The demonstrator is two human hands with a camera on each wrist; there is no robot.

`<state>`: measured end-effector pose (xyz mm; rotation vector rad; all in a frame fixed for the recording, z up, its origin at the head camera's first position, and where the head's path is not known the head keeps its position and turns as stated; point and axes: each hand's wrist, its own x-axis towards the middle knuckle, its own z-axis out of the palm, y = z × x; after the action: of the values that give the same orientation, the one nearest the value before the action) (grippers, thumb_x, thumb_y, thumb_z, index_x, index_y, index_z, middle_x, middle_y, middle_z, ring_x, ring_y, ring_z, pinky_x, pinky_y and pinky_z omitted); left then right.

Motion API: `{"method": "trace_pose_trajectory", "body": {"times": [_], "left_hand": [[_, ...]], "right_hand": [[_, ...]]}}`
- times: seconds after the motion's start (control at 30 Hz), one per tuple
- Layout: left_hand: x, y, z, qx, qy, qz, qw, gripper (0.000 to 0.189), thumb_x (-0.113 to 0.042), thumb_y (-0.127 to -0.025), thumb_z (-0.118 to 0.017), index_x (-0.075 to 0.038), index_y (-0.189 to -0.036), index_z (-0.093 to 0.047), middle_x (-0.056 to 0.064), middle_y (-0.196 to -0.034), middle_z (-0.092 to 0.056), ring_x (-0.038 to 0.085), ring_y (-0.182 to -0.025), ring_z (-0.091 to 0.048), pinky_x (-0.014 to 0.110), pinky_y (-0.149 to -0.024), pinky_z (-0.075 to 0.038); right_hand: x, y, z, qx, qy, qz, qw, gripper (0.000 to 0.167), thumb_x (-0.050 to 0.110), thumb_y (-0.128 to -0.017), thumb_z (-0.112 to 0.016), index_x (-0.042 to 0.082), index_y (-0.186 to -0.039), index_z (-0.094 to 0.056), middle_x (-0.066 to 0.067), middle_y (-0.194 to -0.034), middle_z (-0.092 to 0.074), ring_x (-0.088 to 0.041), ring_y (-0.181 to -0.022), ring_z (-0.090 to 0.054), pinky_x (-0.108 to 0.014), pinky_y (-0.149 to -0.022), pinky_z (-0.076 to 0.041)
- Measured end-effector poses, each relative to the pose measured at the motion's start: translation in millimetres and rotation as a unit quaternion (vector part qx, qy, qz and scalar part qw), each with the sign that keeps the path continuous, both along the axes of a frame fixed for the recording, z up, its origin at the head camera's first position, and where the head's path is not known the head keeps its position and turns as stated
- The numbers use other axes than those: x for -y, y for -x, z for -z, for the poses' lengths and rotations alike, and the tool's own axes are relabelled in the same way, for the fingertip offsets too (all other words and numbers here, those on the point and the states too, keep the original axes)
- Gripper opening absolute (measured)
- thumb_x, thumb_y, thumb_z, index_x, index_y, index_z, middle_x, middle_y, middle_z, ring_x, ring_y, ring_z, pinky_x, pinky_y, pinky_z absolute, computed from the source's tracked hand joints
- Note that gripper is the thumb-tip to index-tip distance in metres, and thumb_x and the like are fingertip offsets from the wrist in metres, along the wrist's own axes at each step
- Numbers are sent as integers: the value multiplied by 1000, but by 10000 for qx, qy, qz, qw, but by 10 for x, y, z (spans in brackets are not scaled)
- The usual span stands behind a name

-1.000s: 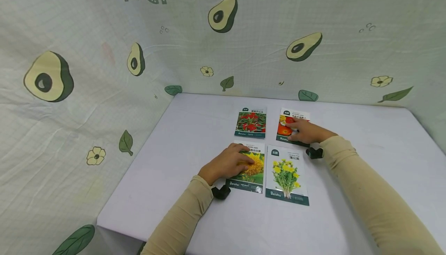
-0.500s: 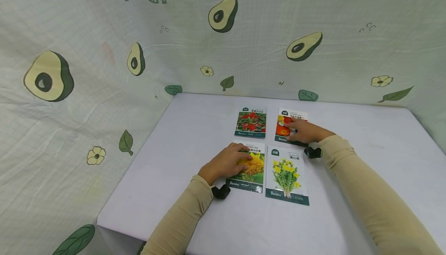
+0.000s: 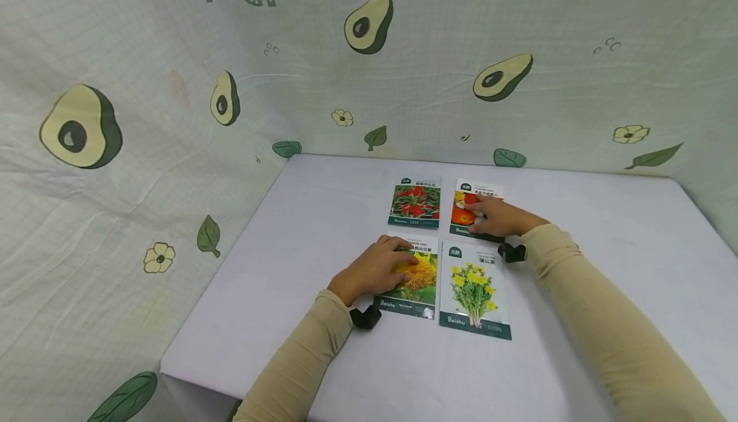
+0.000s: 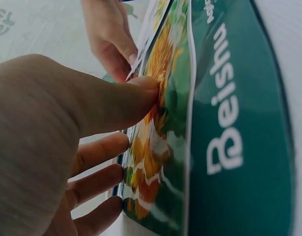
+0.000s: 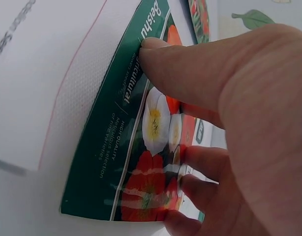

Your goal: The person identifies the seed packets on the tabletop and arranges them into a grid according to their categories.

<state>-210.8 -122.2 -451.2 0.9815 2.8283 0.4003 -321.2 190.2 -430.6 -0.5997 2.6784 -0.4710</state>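
Four seed packets would overcount, so several lie flat in two rows on the white table. My left hand point(image 3: 377, 267) rests with spread fingers on the sunflower seed packet point(image 3: 423, 294) at the near left; in the left wrist view its thumb and fingertips touch the printed face. At the far right, my right hand point(image 3: 500, 216) presses its fingers on the poppy seed packet point(image 3: 463, 214). The right wrist view shows the thumb on that packet's green band point(image 5: 104, 142). A packet with red flowers point(image 3: 415, 203) lies at the far left, and a dandelion seed packet point(image 3: 475, 291) at the near right.
The white table point(image 3: 277, 268) extends around the packets, its left edge running diagonally. A pale cloth point(image 3: 426, 89) printed with avocados and leaves hangs behind and to the left. A black strap piece point(image 3: 511, 253) sits at the right wrist.
My right hand has slid the poppy seed packet a little to the left, towards the red-flower packet. The left hand and the other packets have stayed in place.
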Motion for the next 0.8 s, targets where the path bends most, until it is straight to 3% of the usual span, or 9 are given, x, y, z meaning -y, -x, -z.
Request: {"method": "trace_pose_trajectory", "body": {"times": [0.8], "left_hand": [[7, 13, -21, 68, 184, -62, 9998, 41, -42, -97, -65, -28, -135, -65, -6, -146, -49, 18, -132, -40, 35, -112, -35]], "right_hand": [[92, 12, 8, -15, -15, -105, 9999, 71, 35, -94, -70, 2, -151, -43, -33, -159, -17, -55, -143, -18, -69, -111, -21]]}}
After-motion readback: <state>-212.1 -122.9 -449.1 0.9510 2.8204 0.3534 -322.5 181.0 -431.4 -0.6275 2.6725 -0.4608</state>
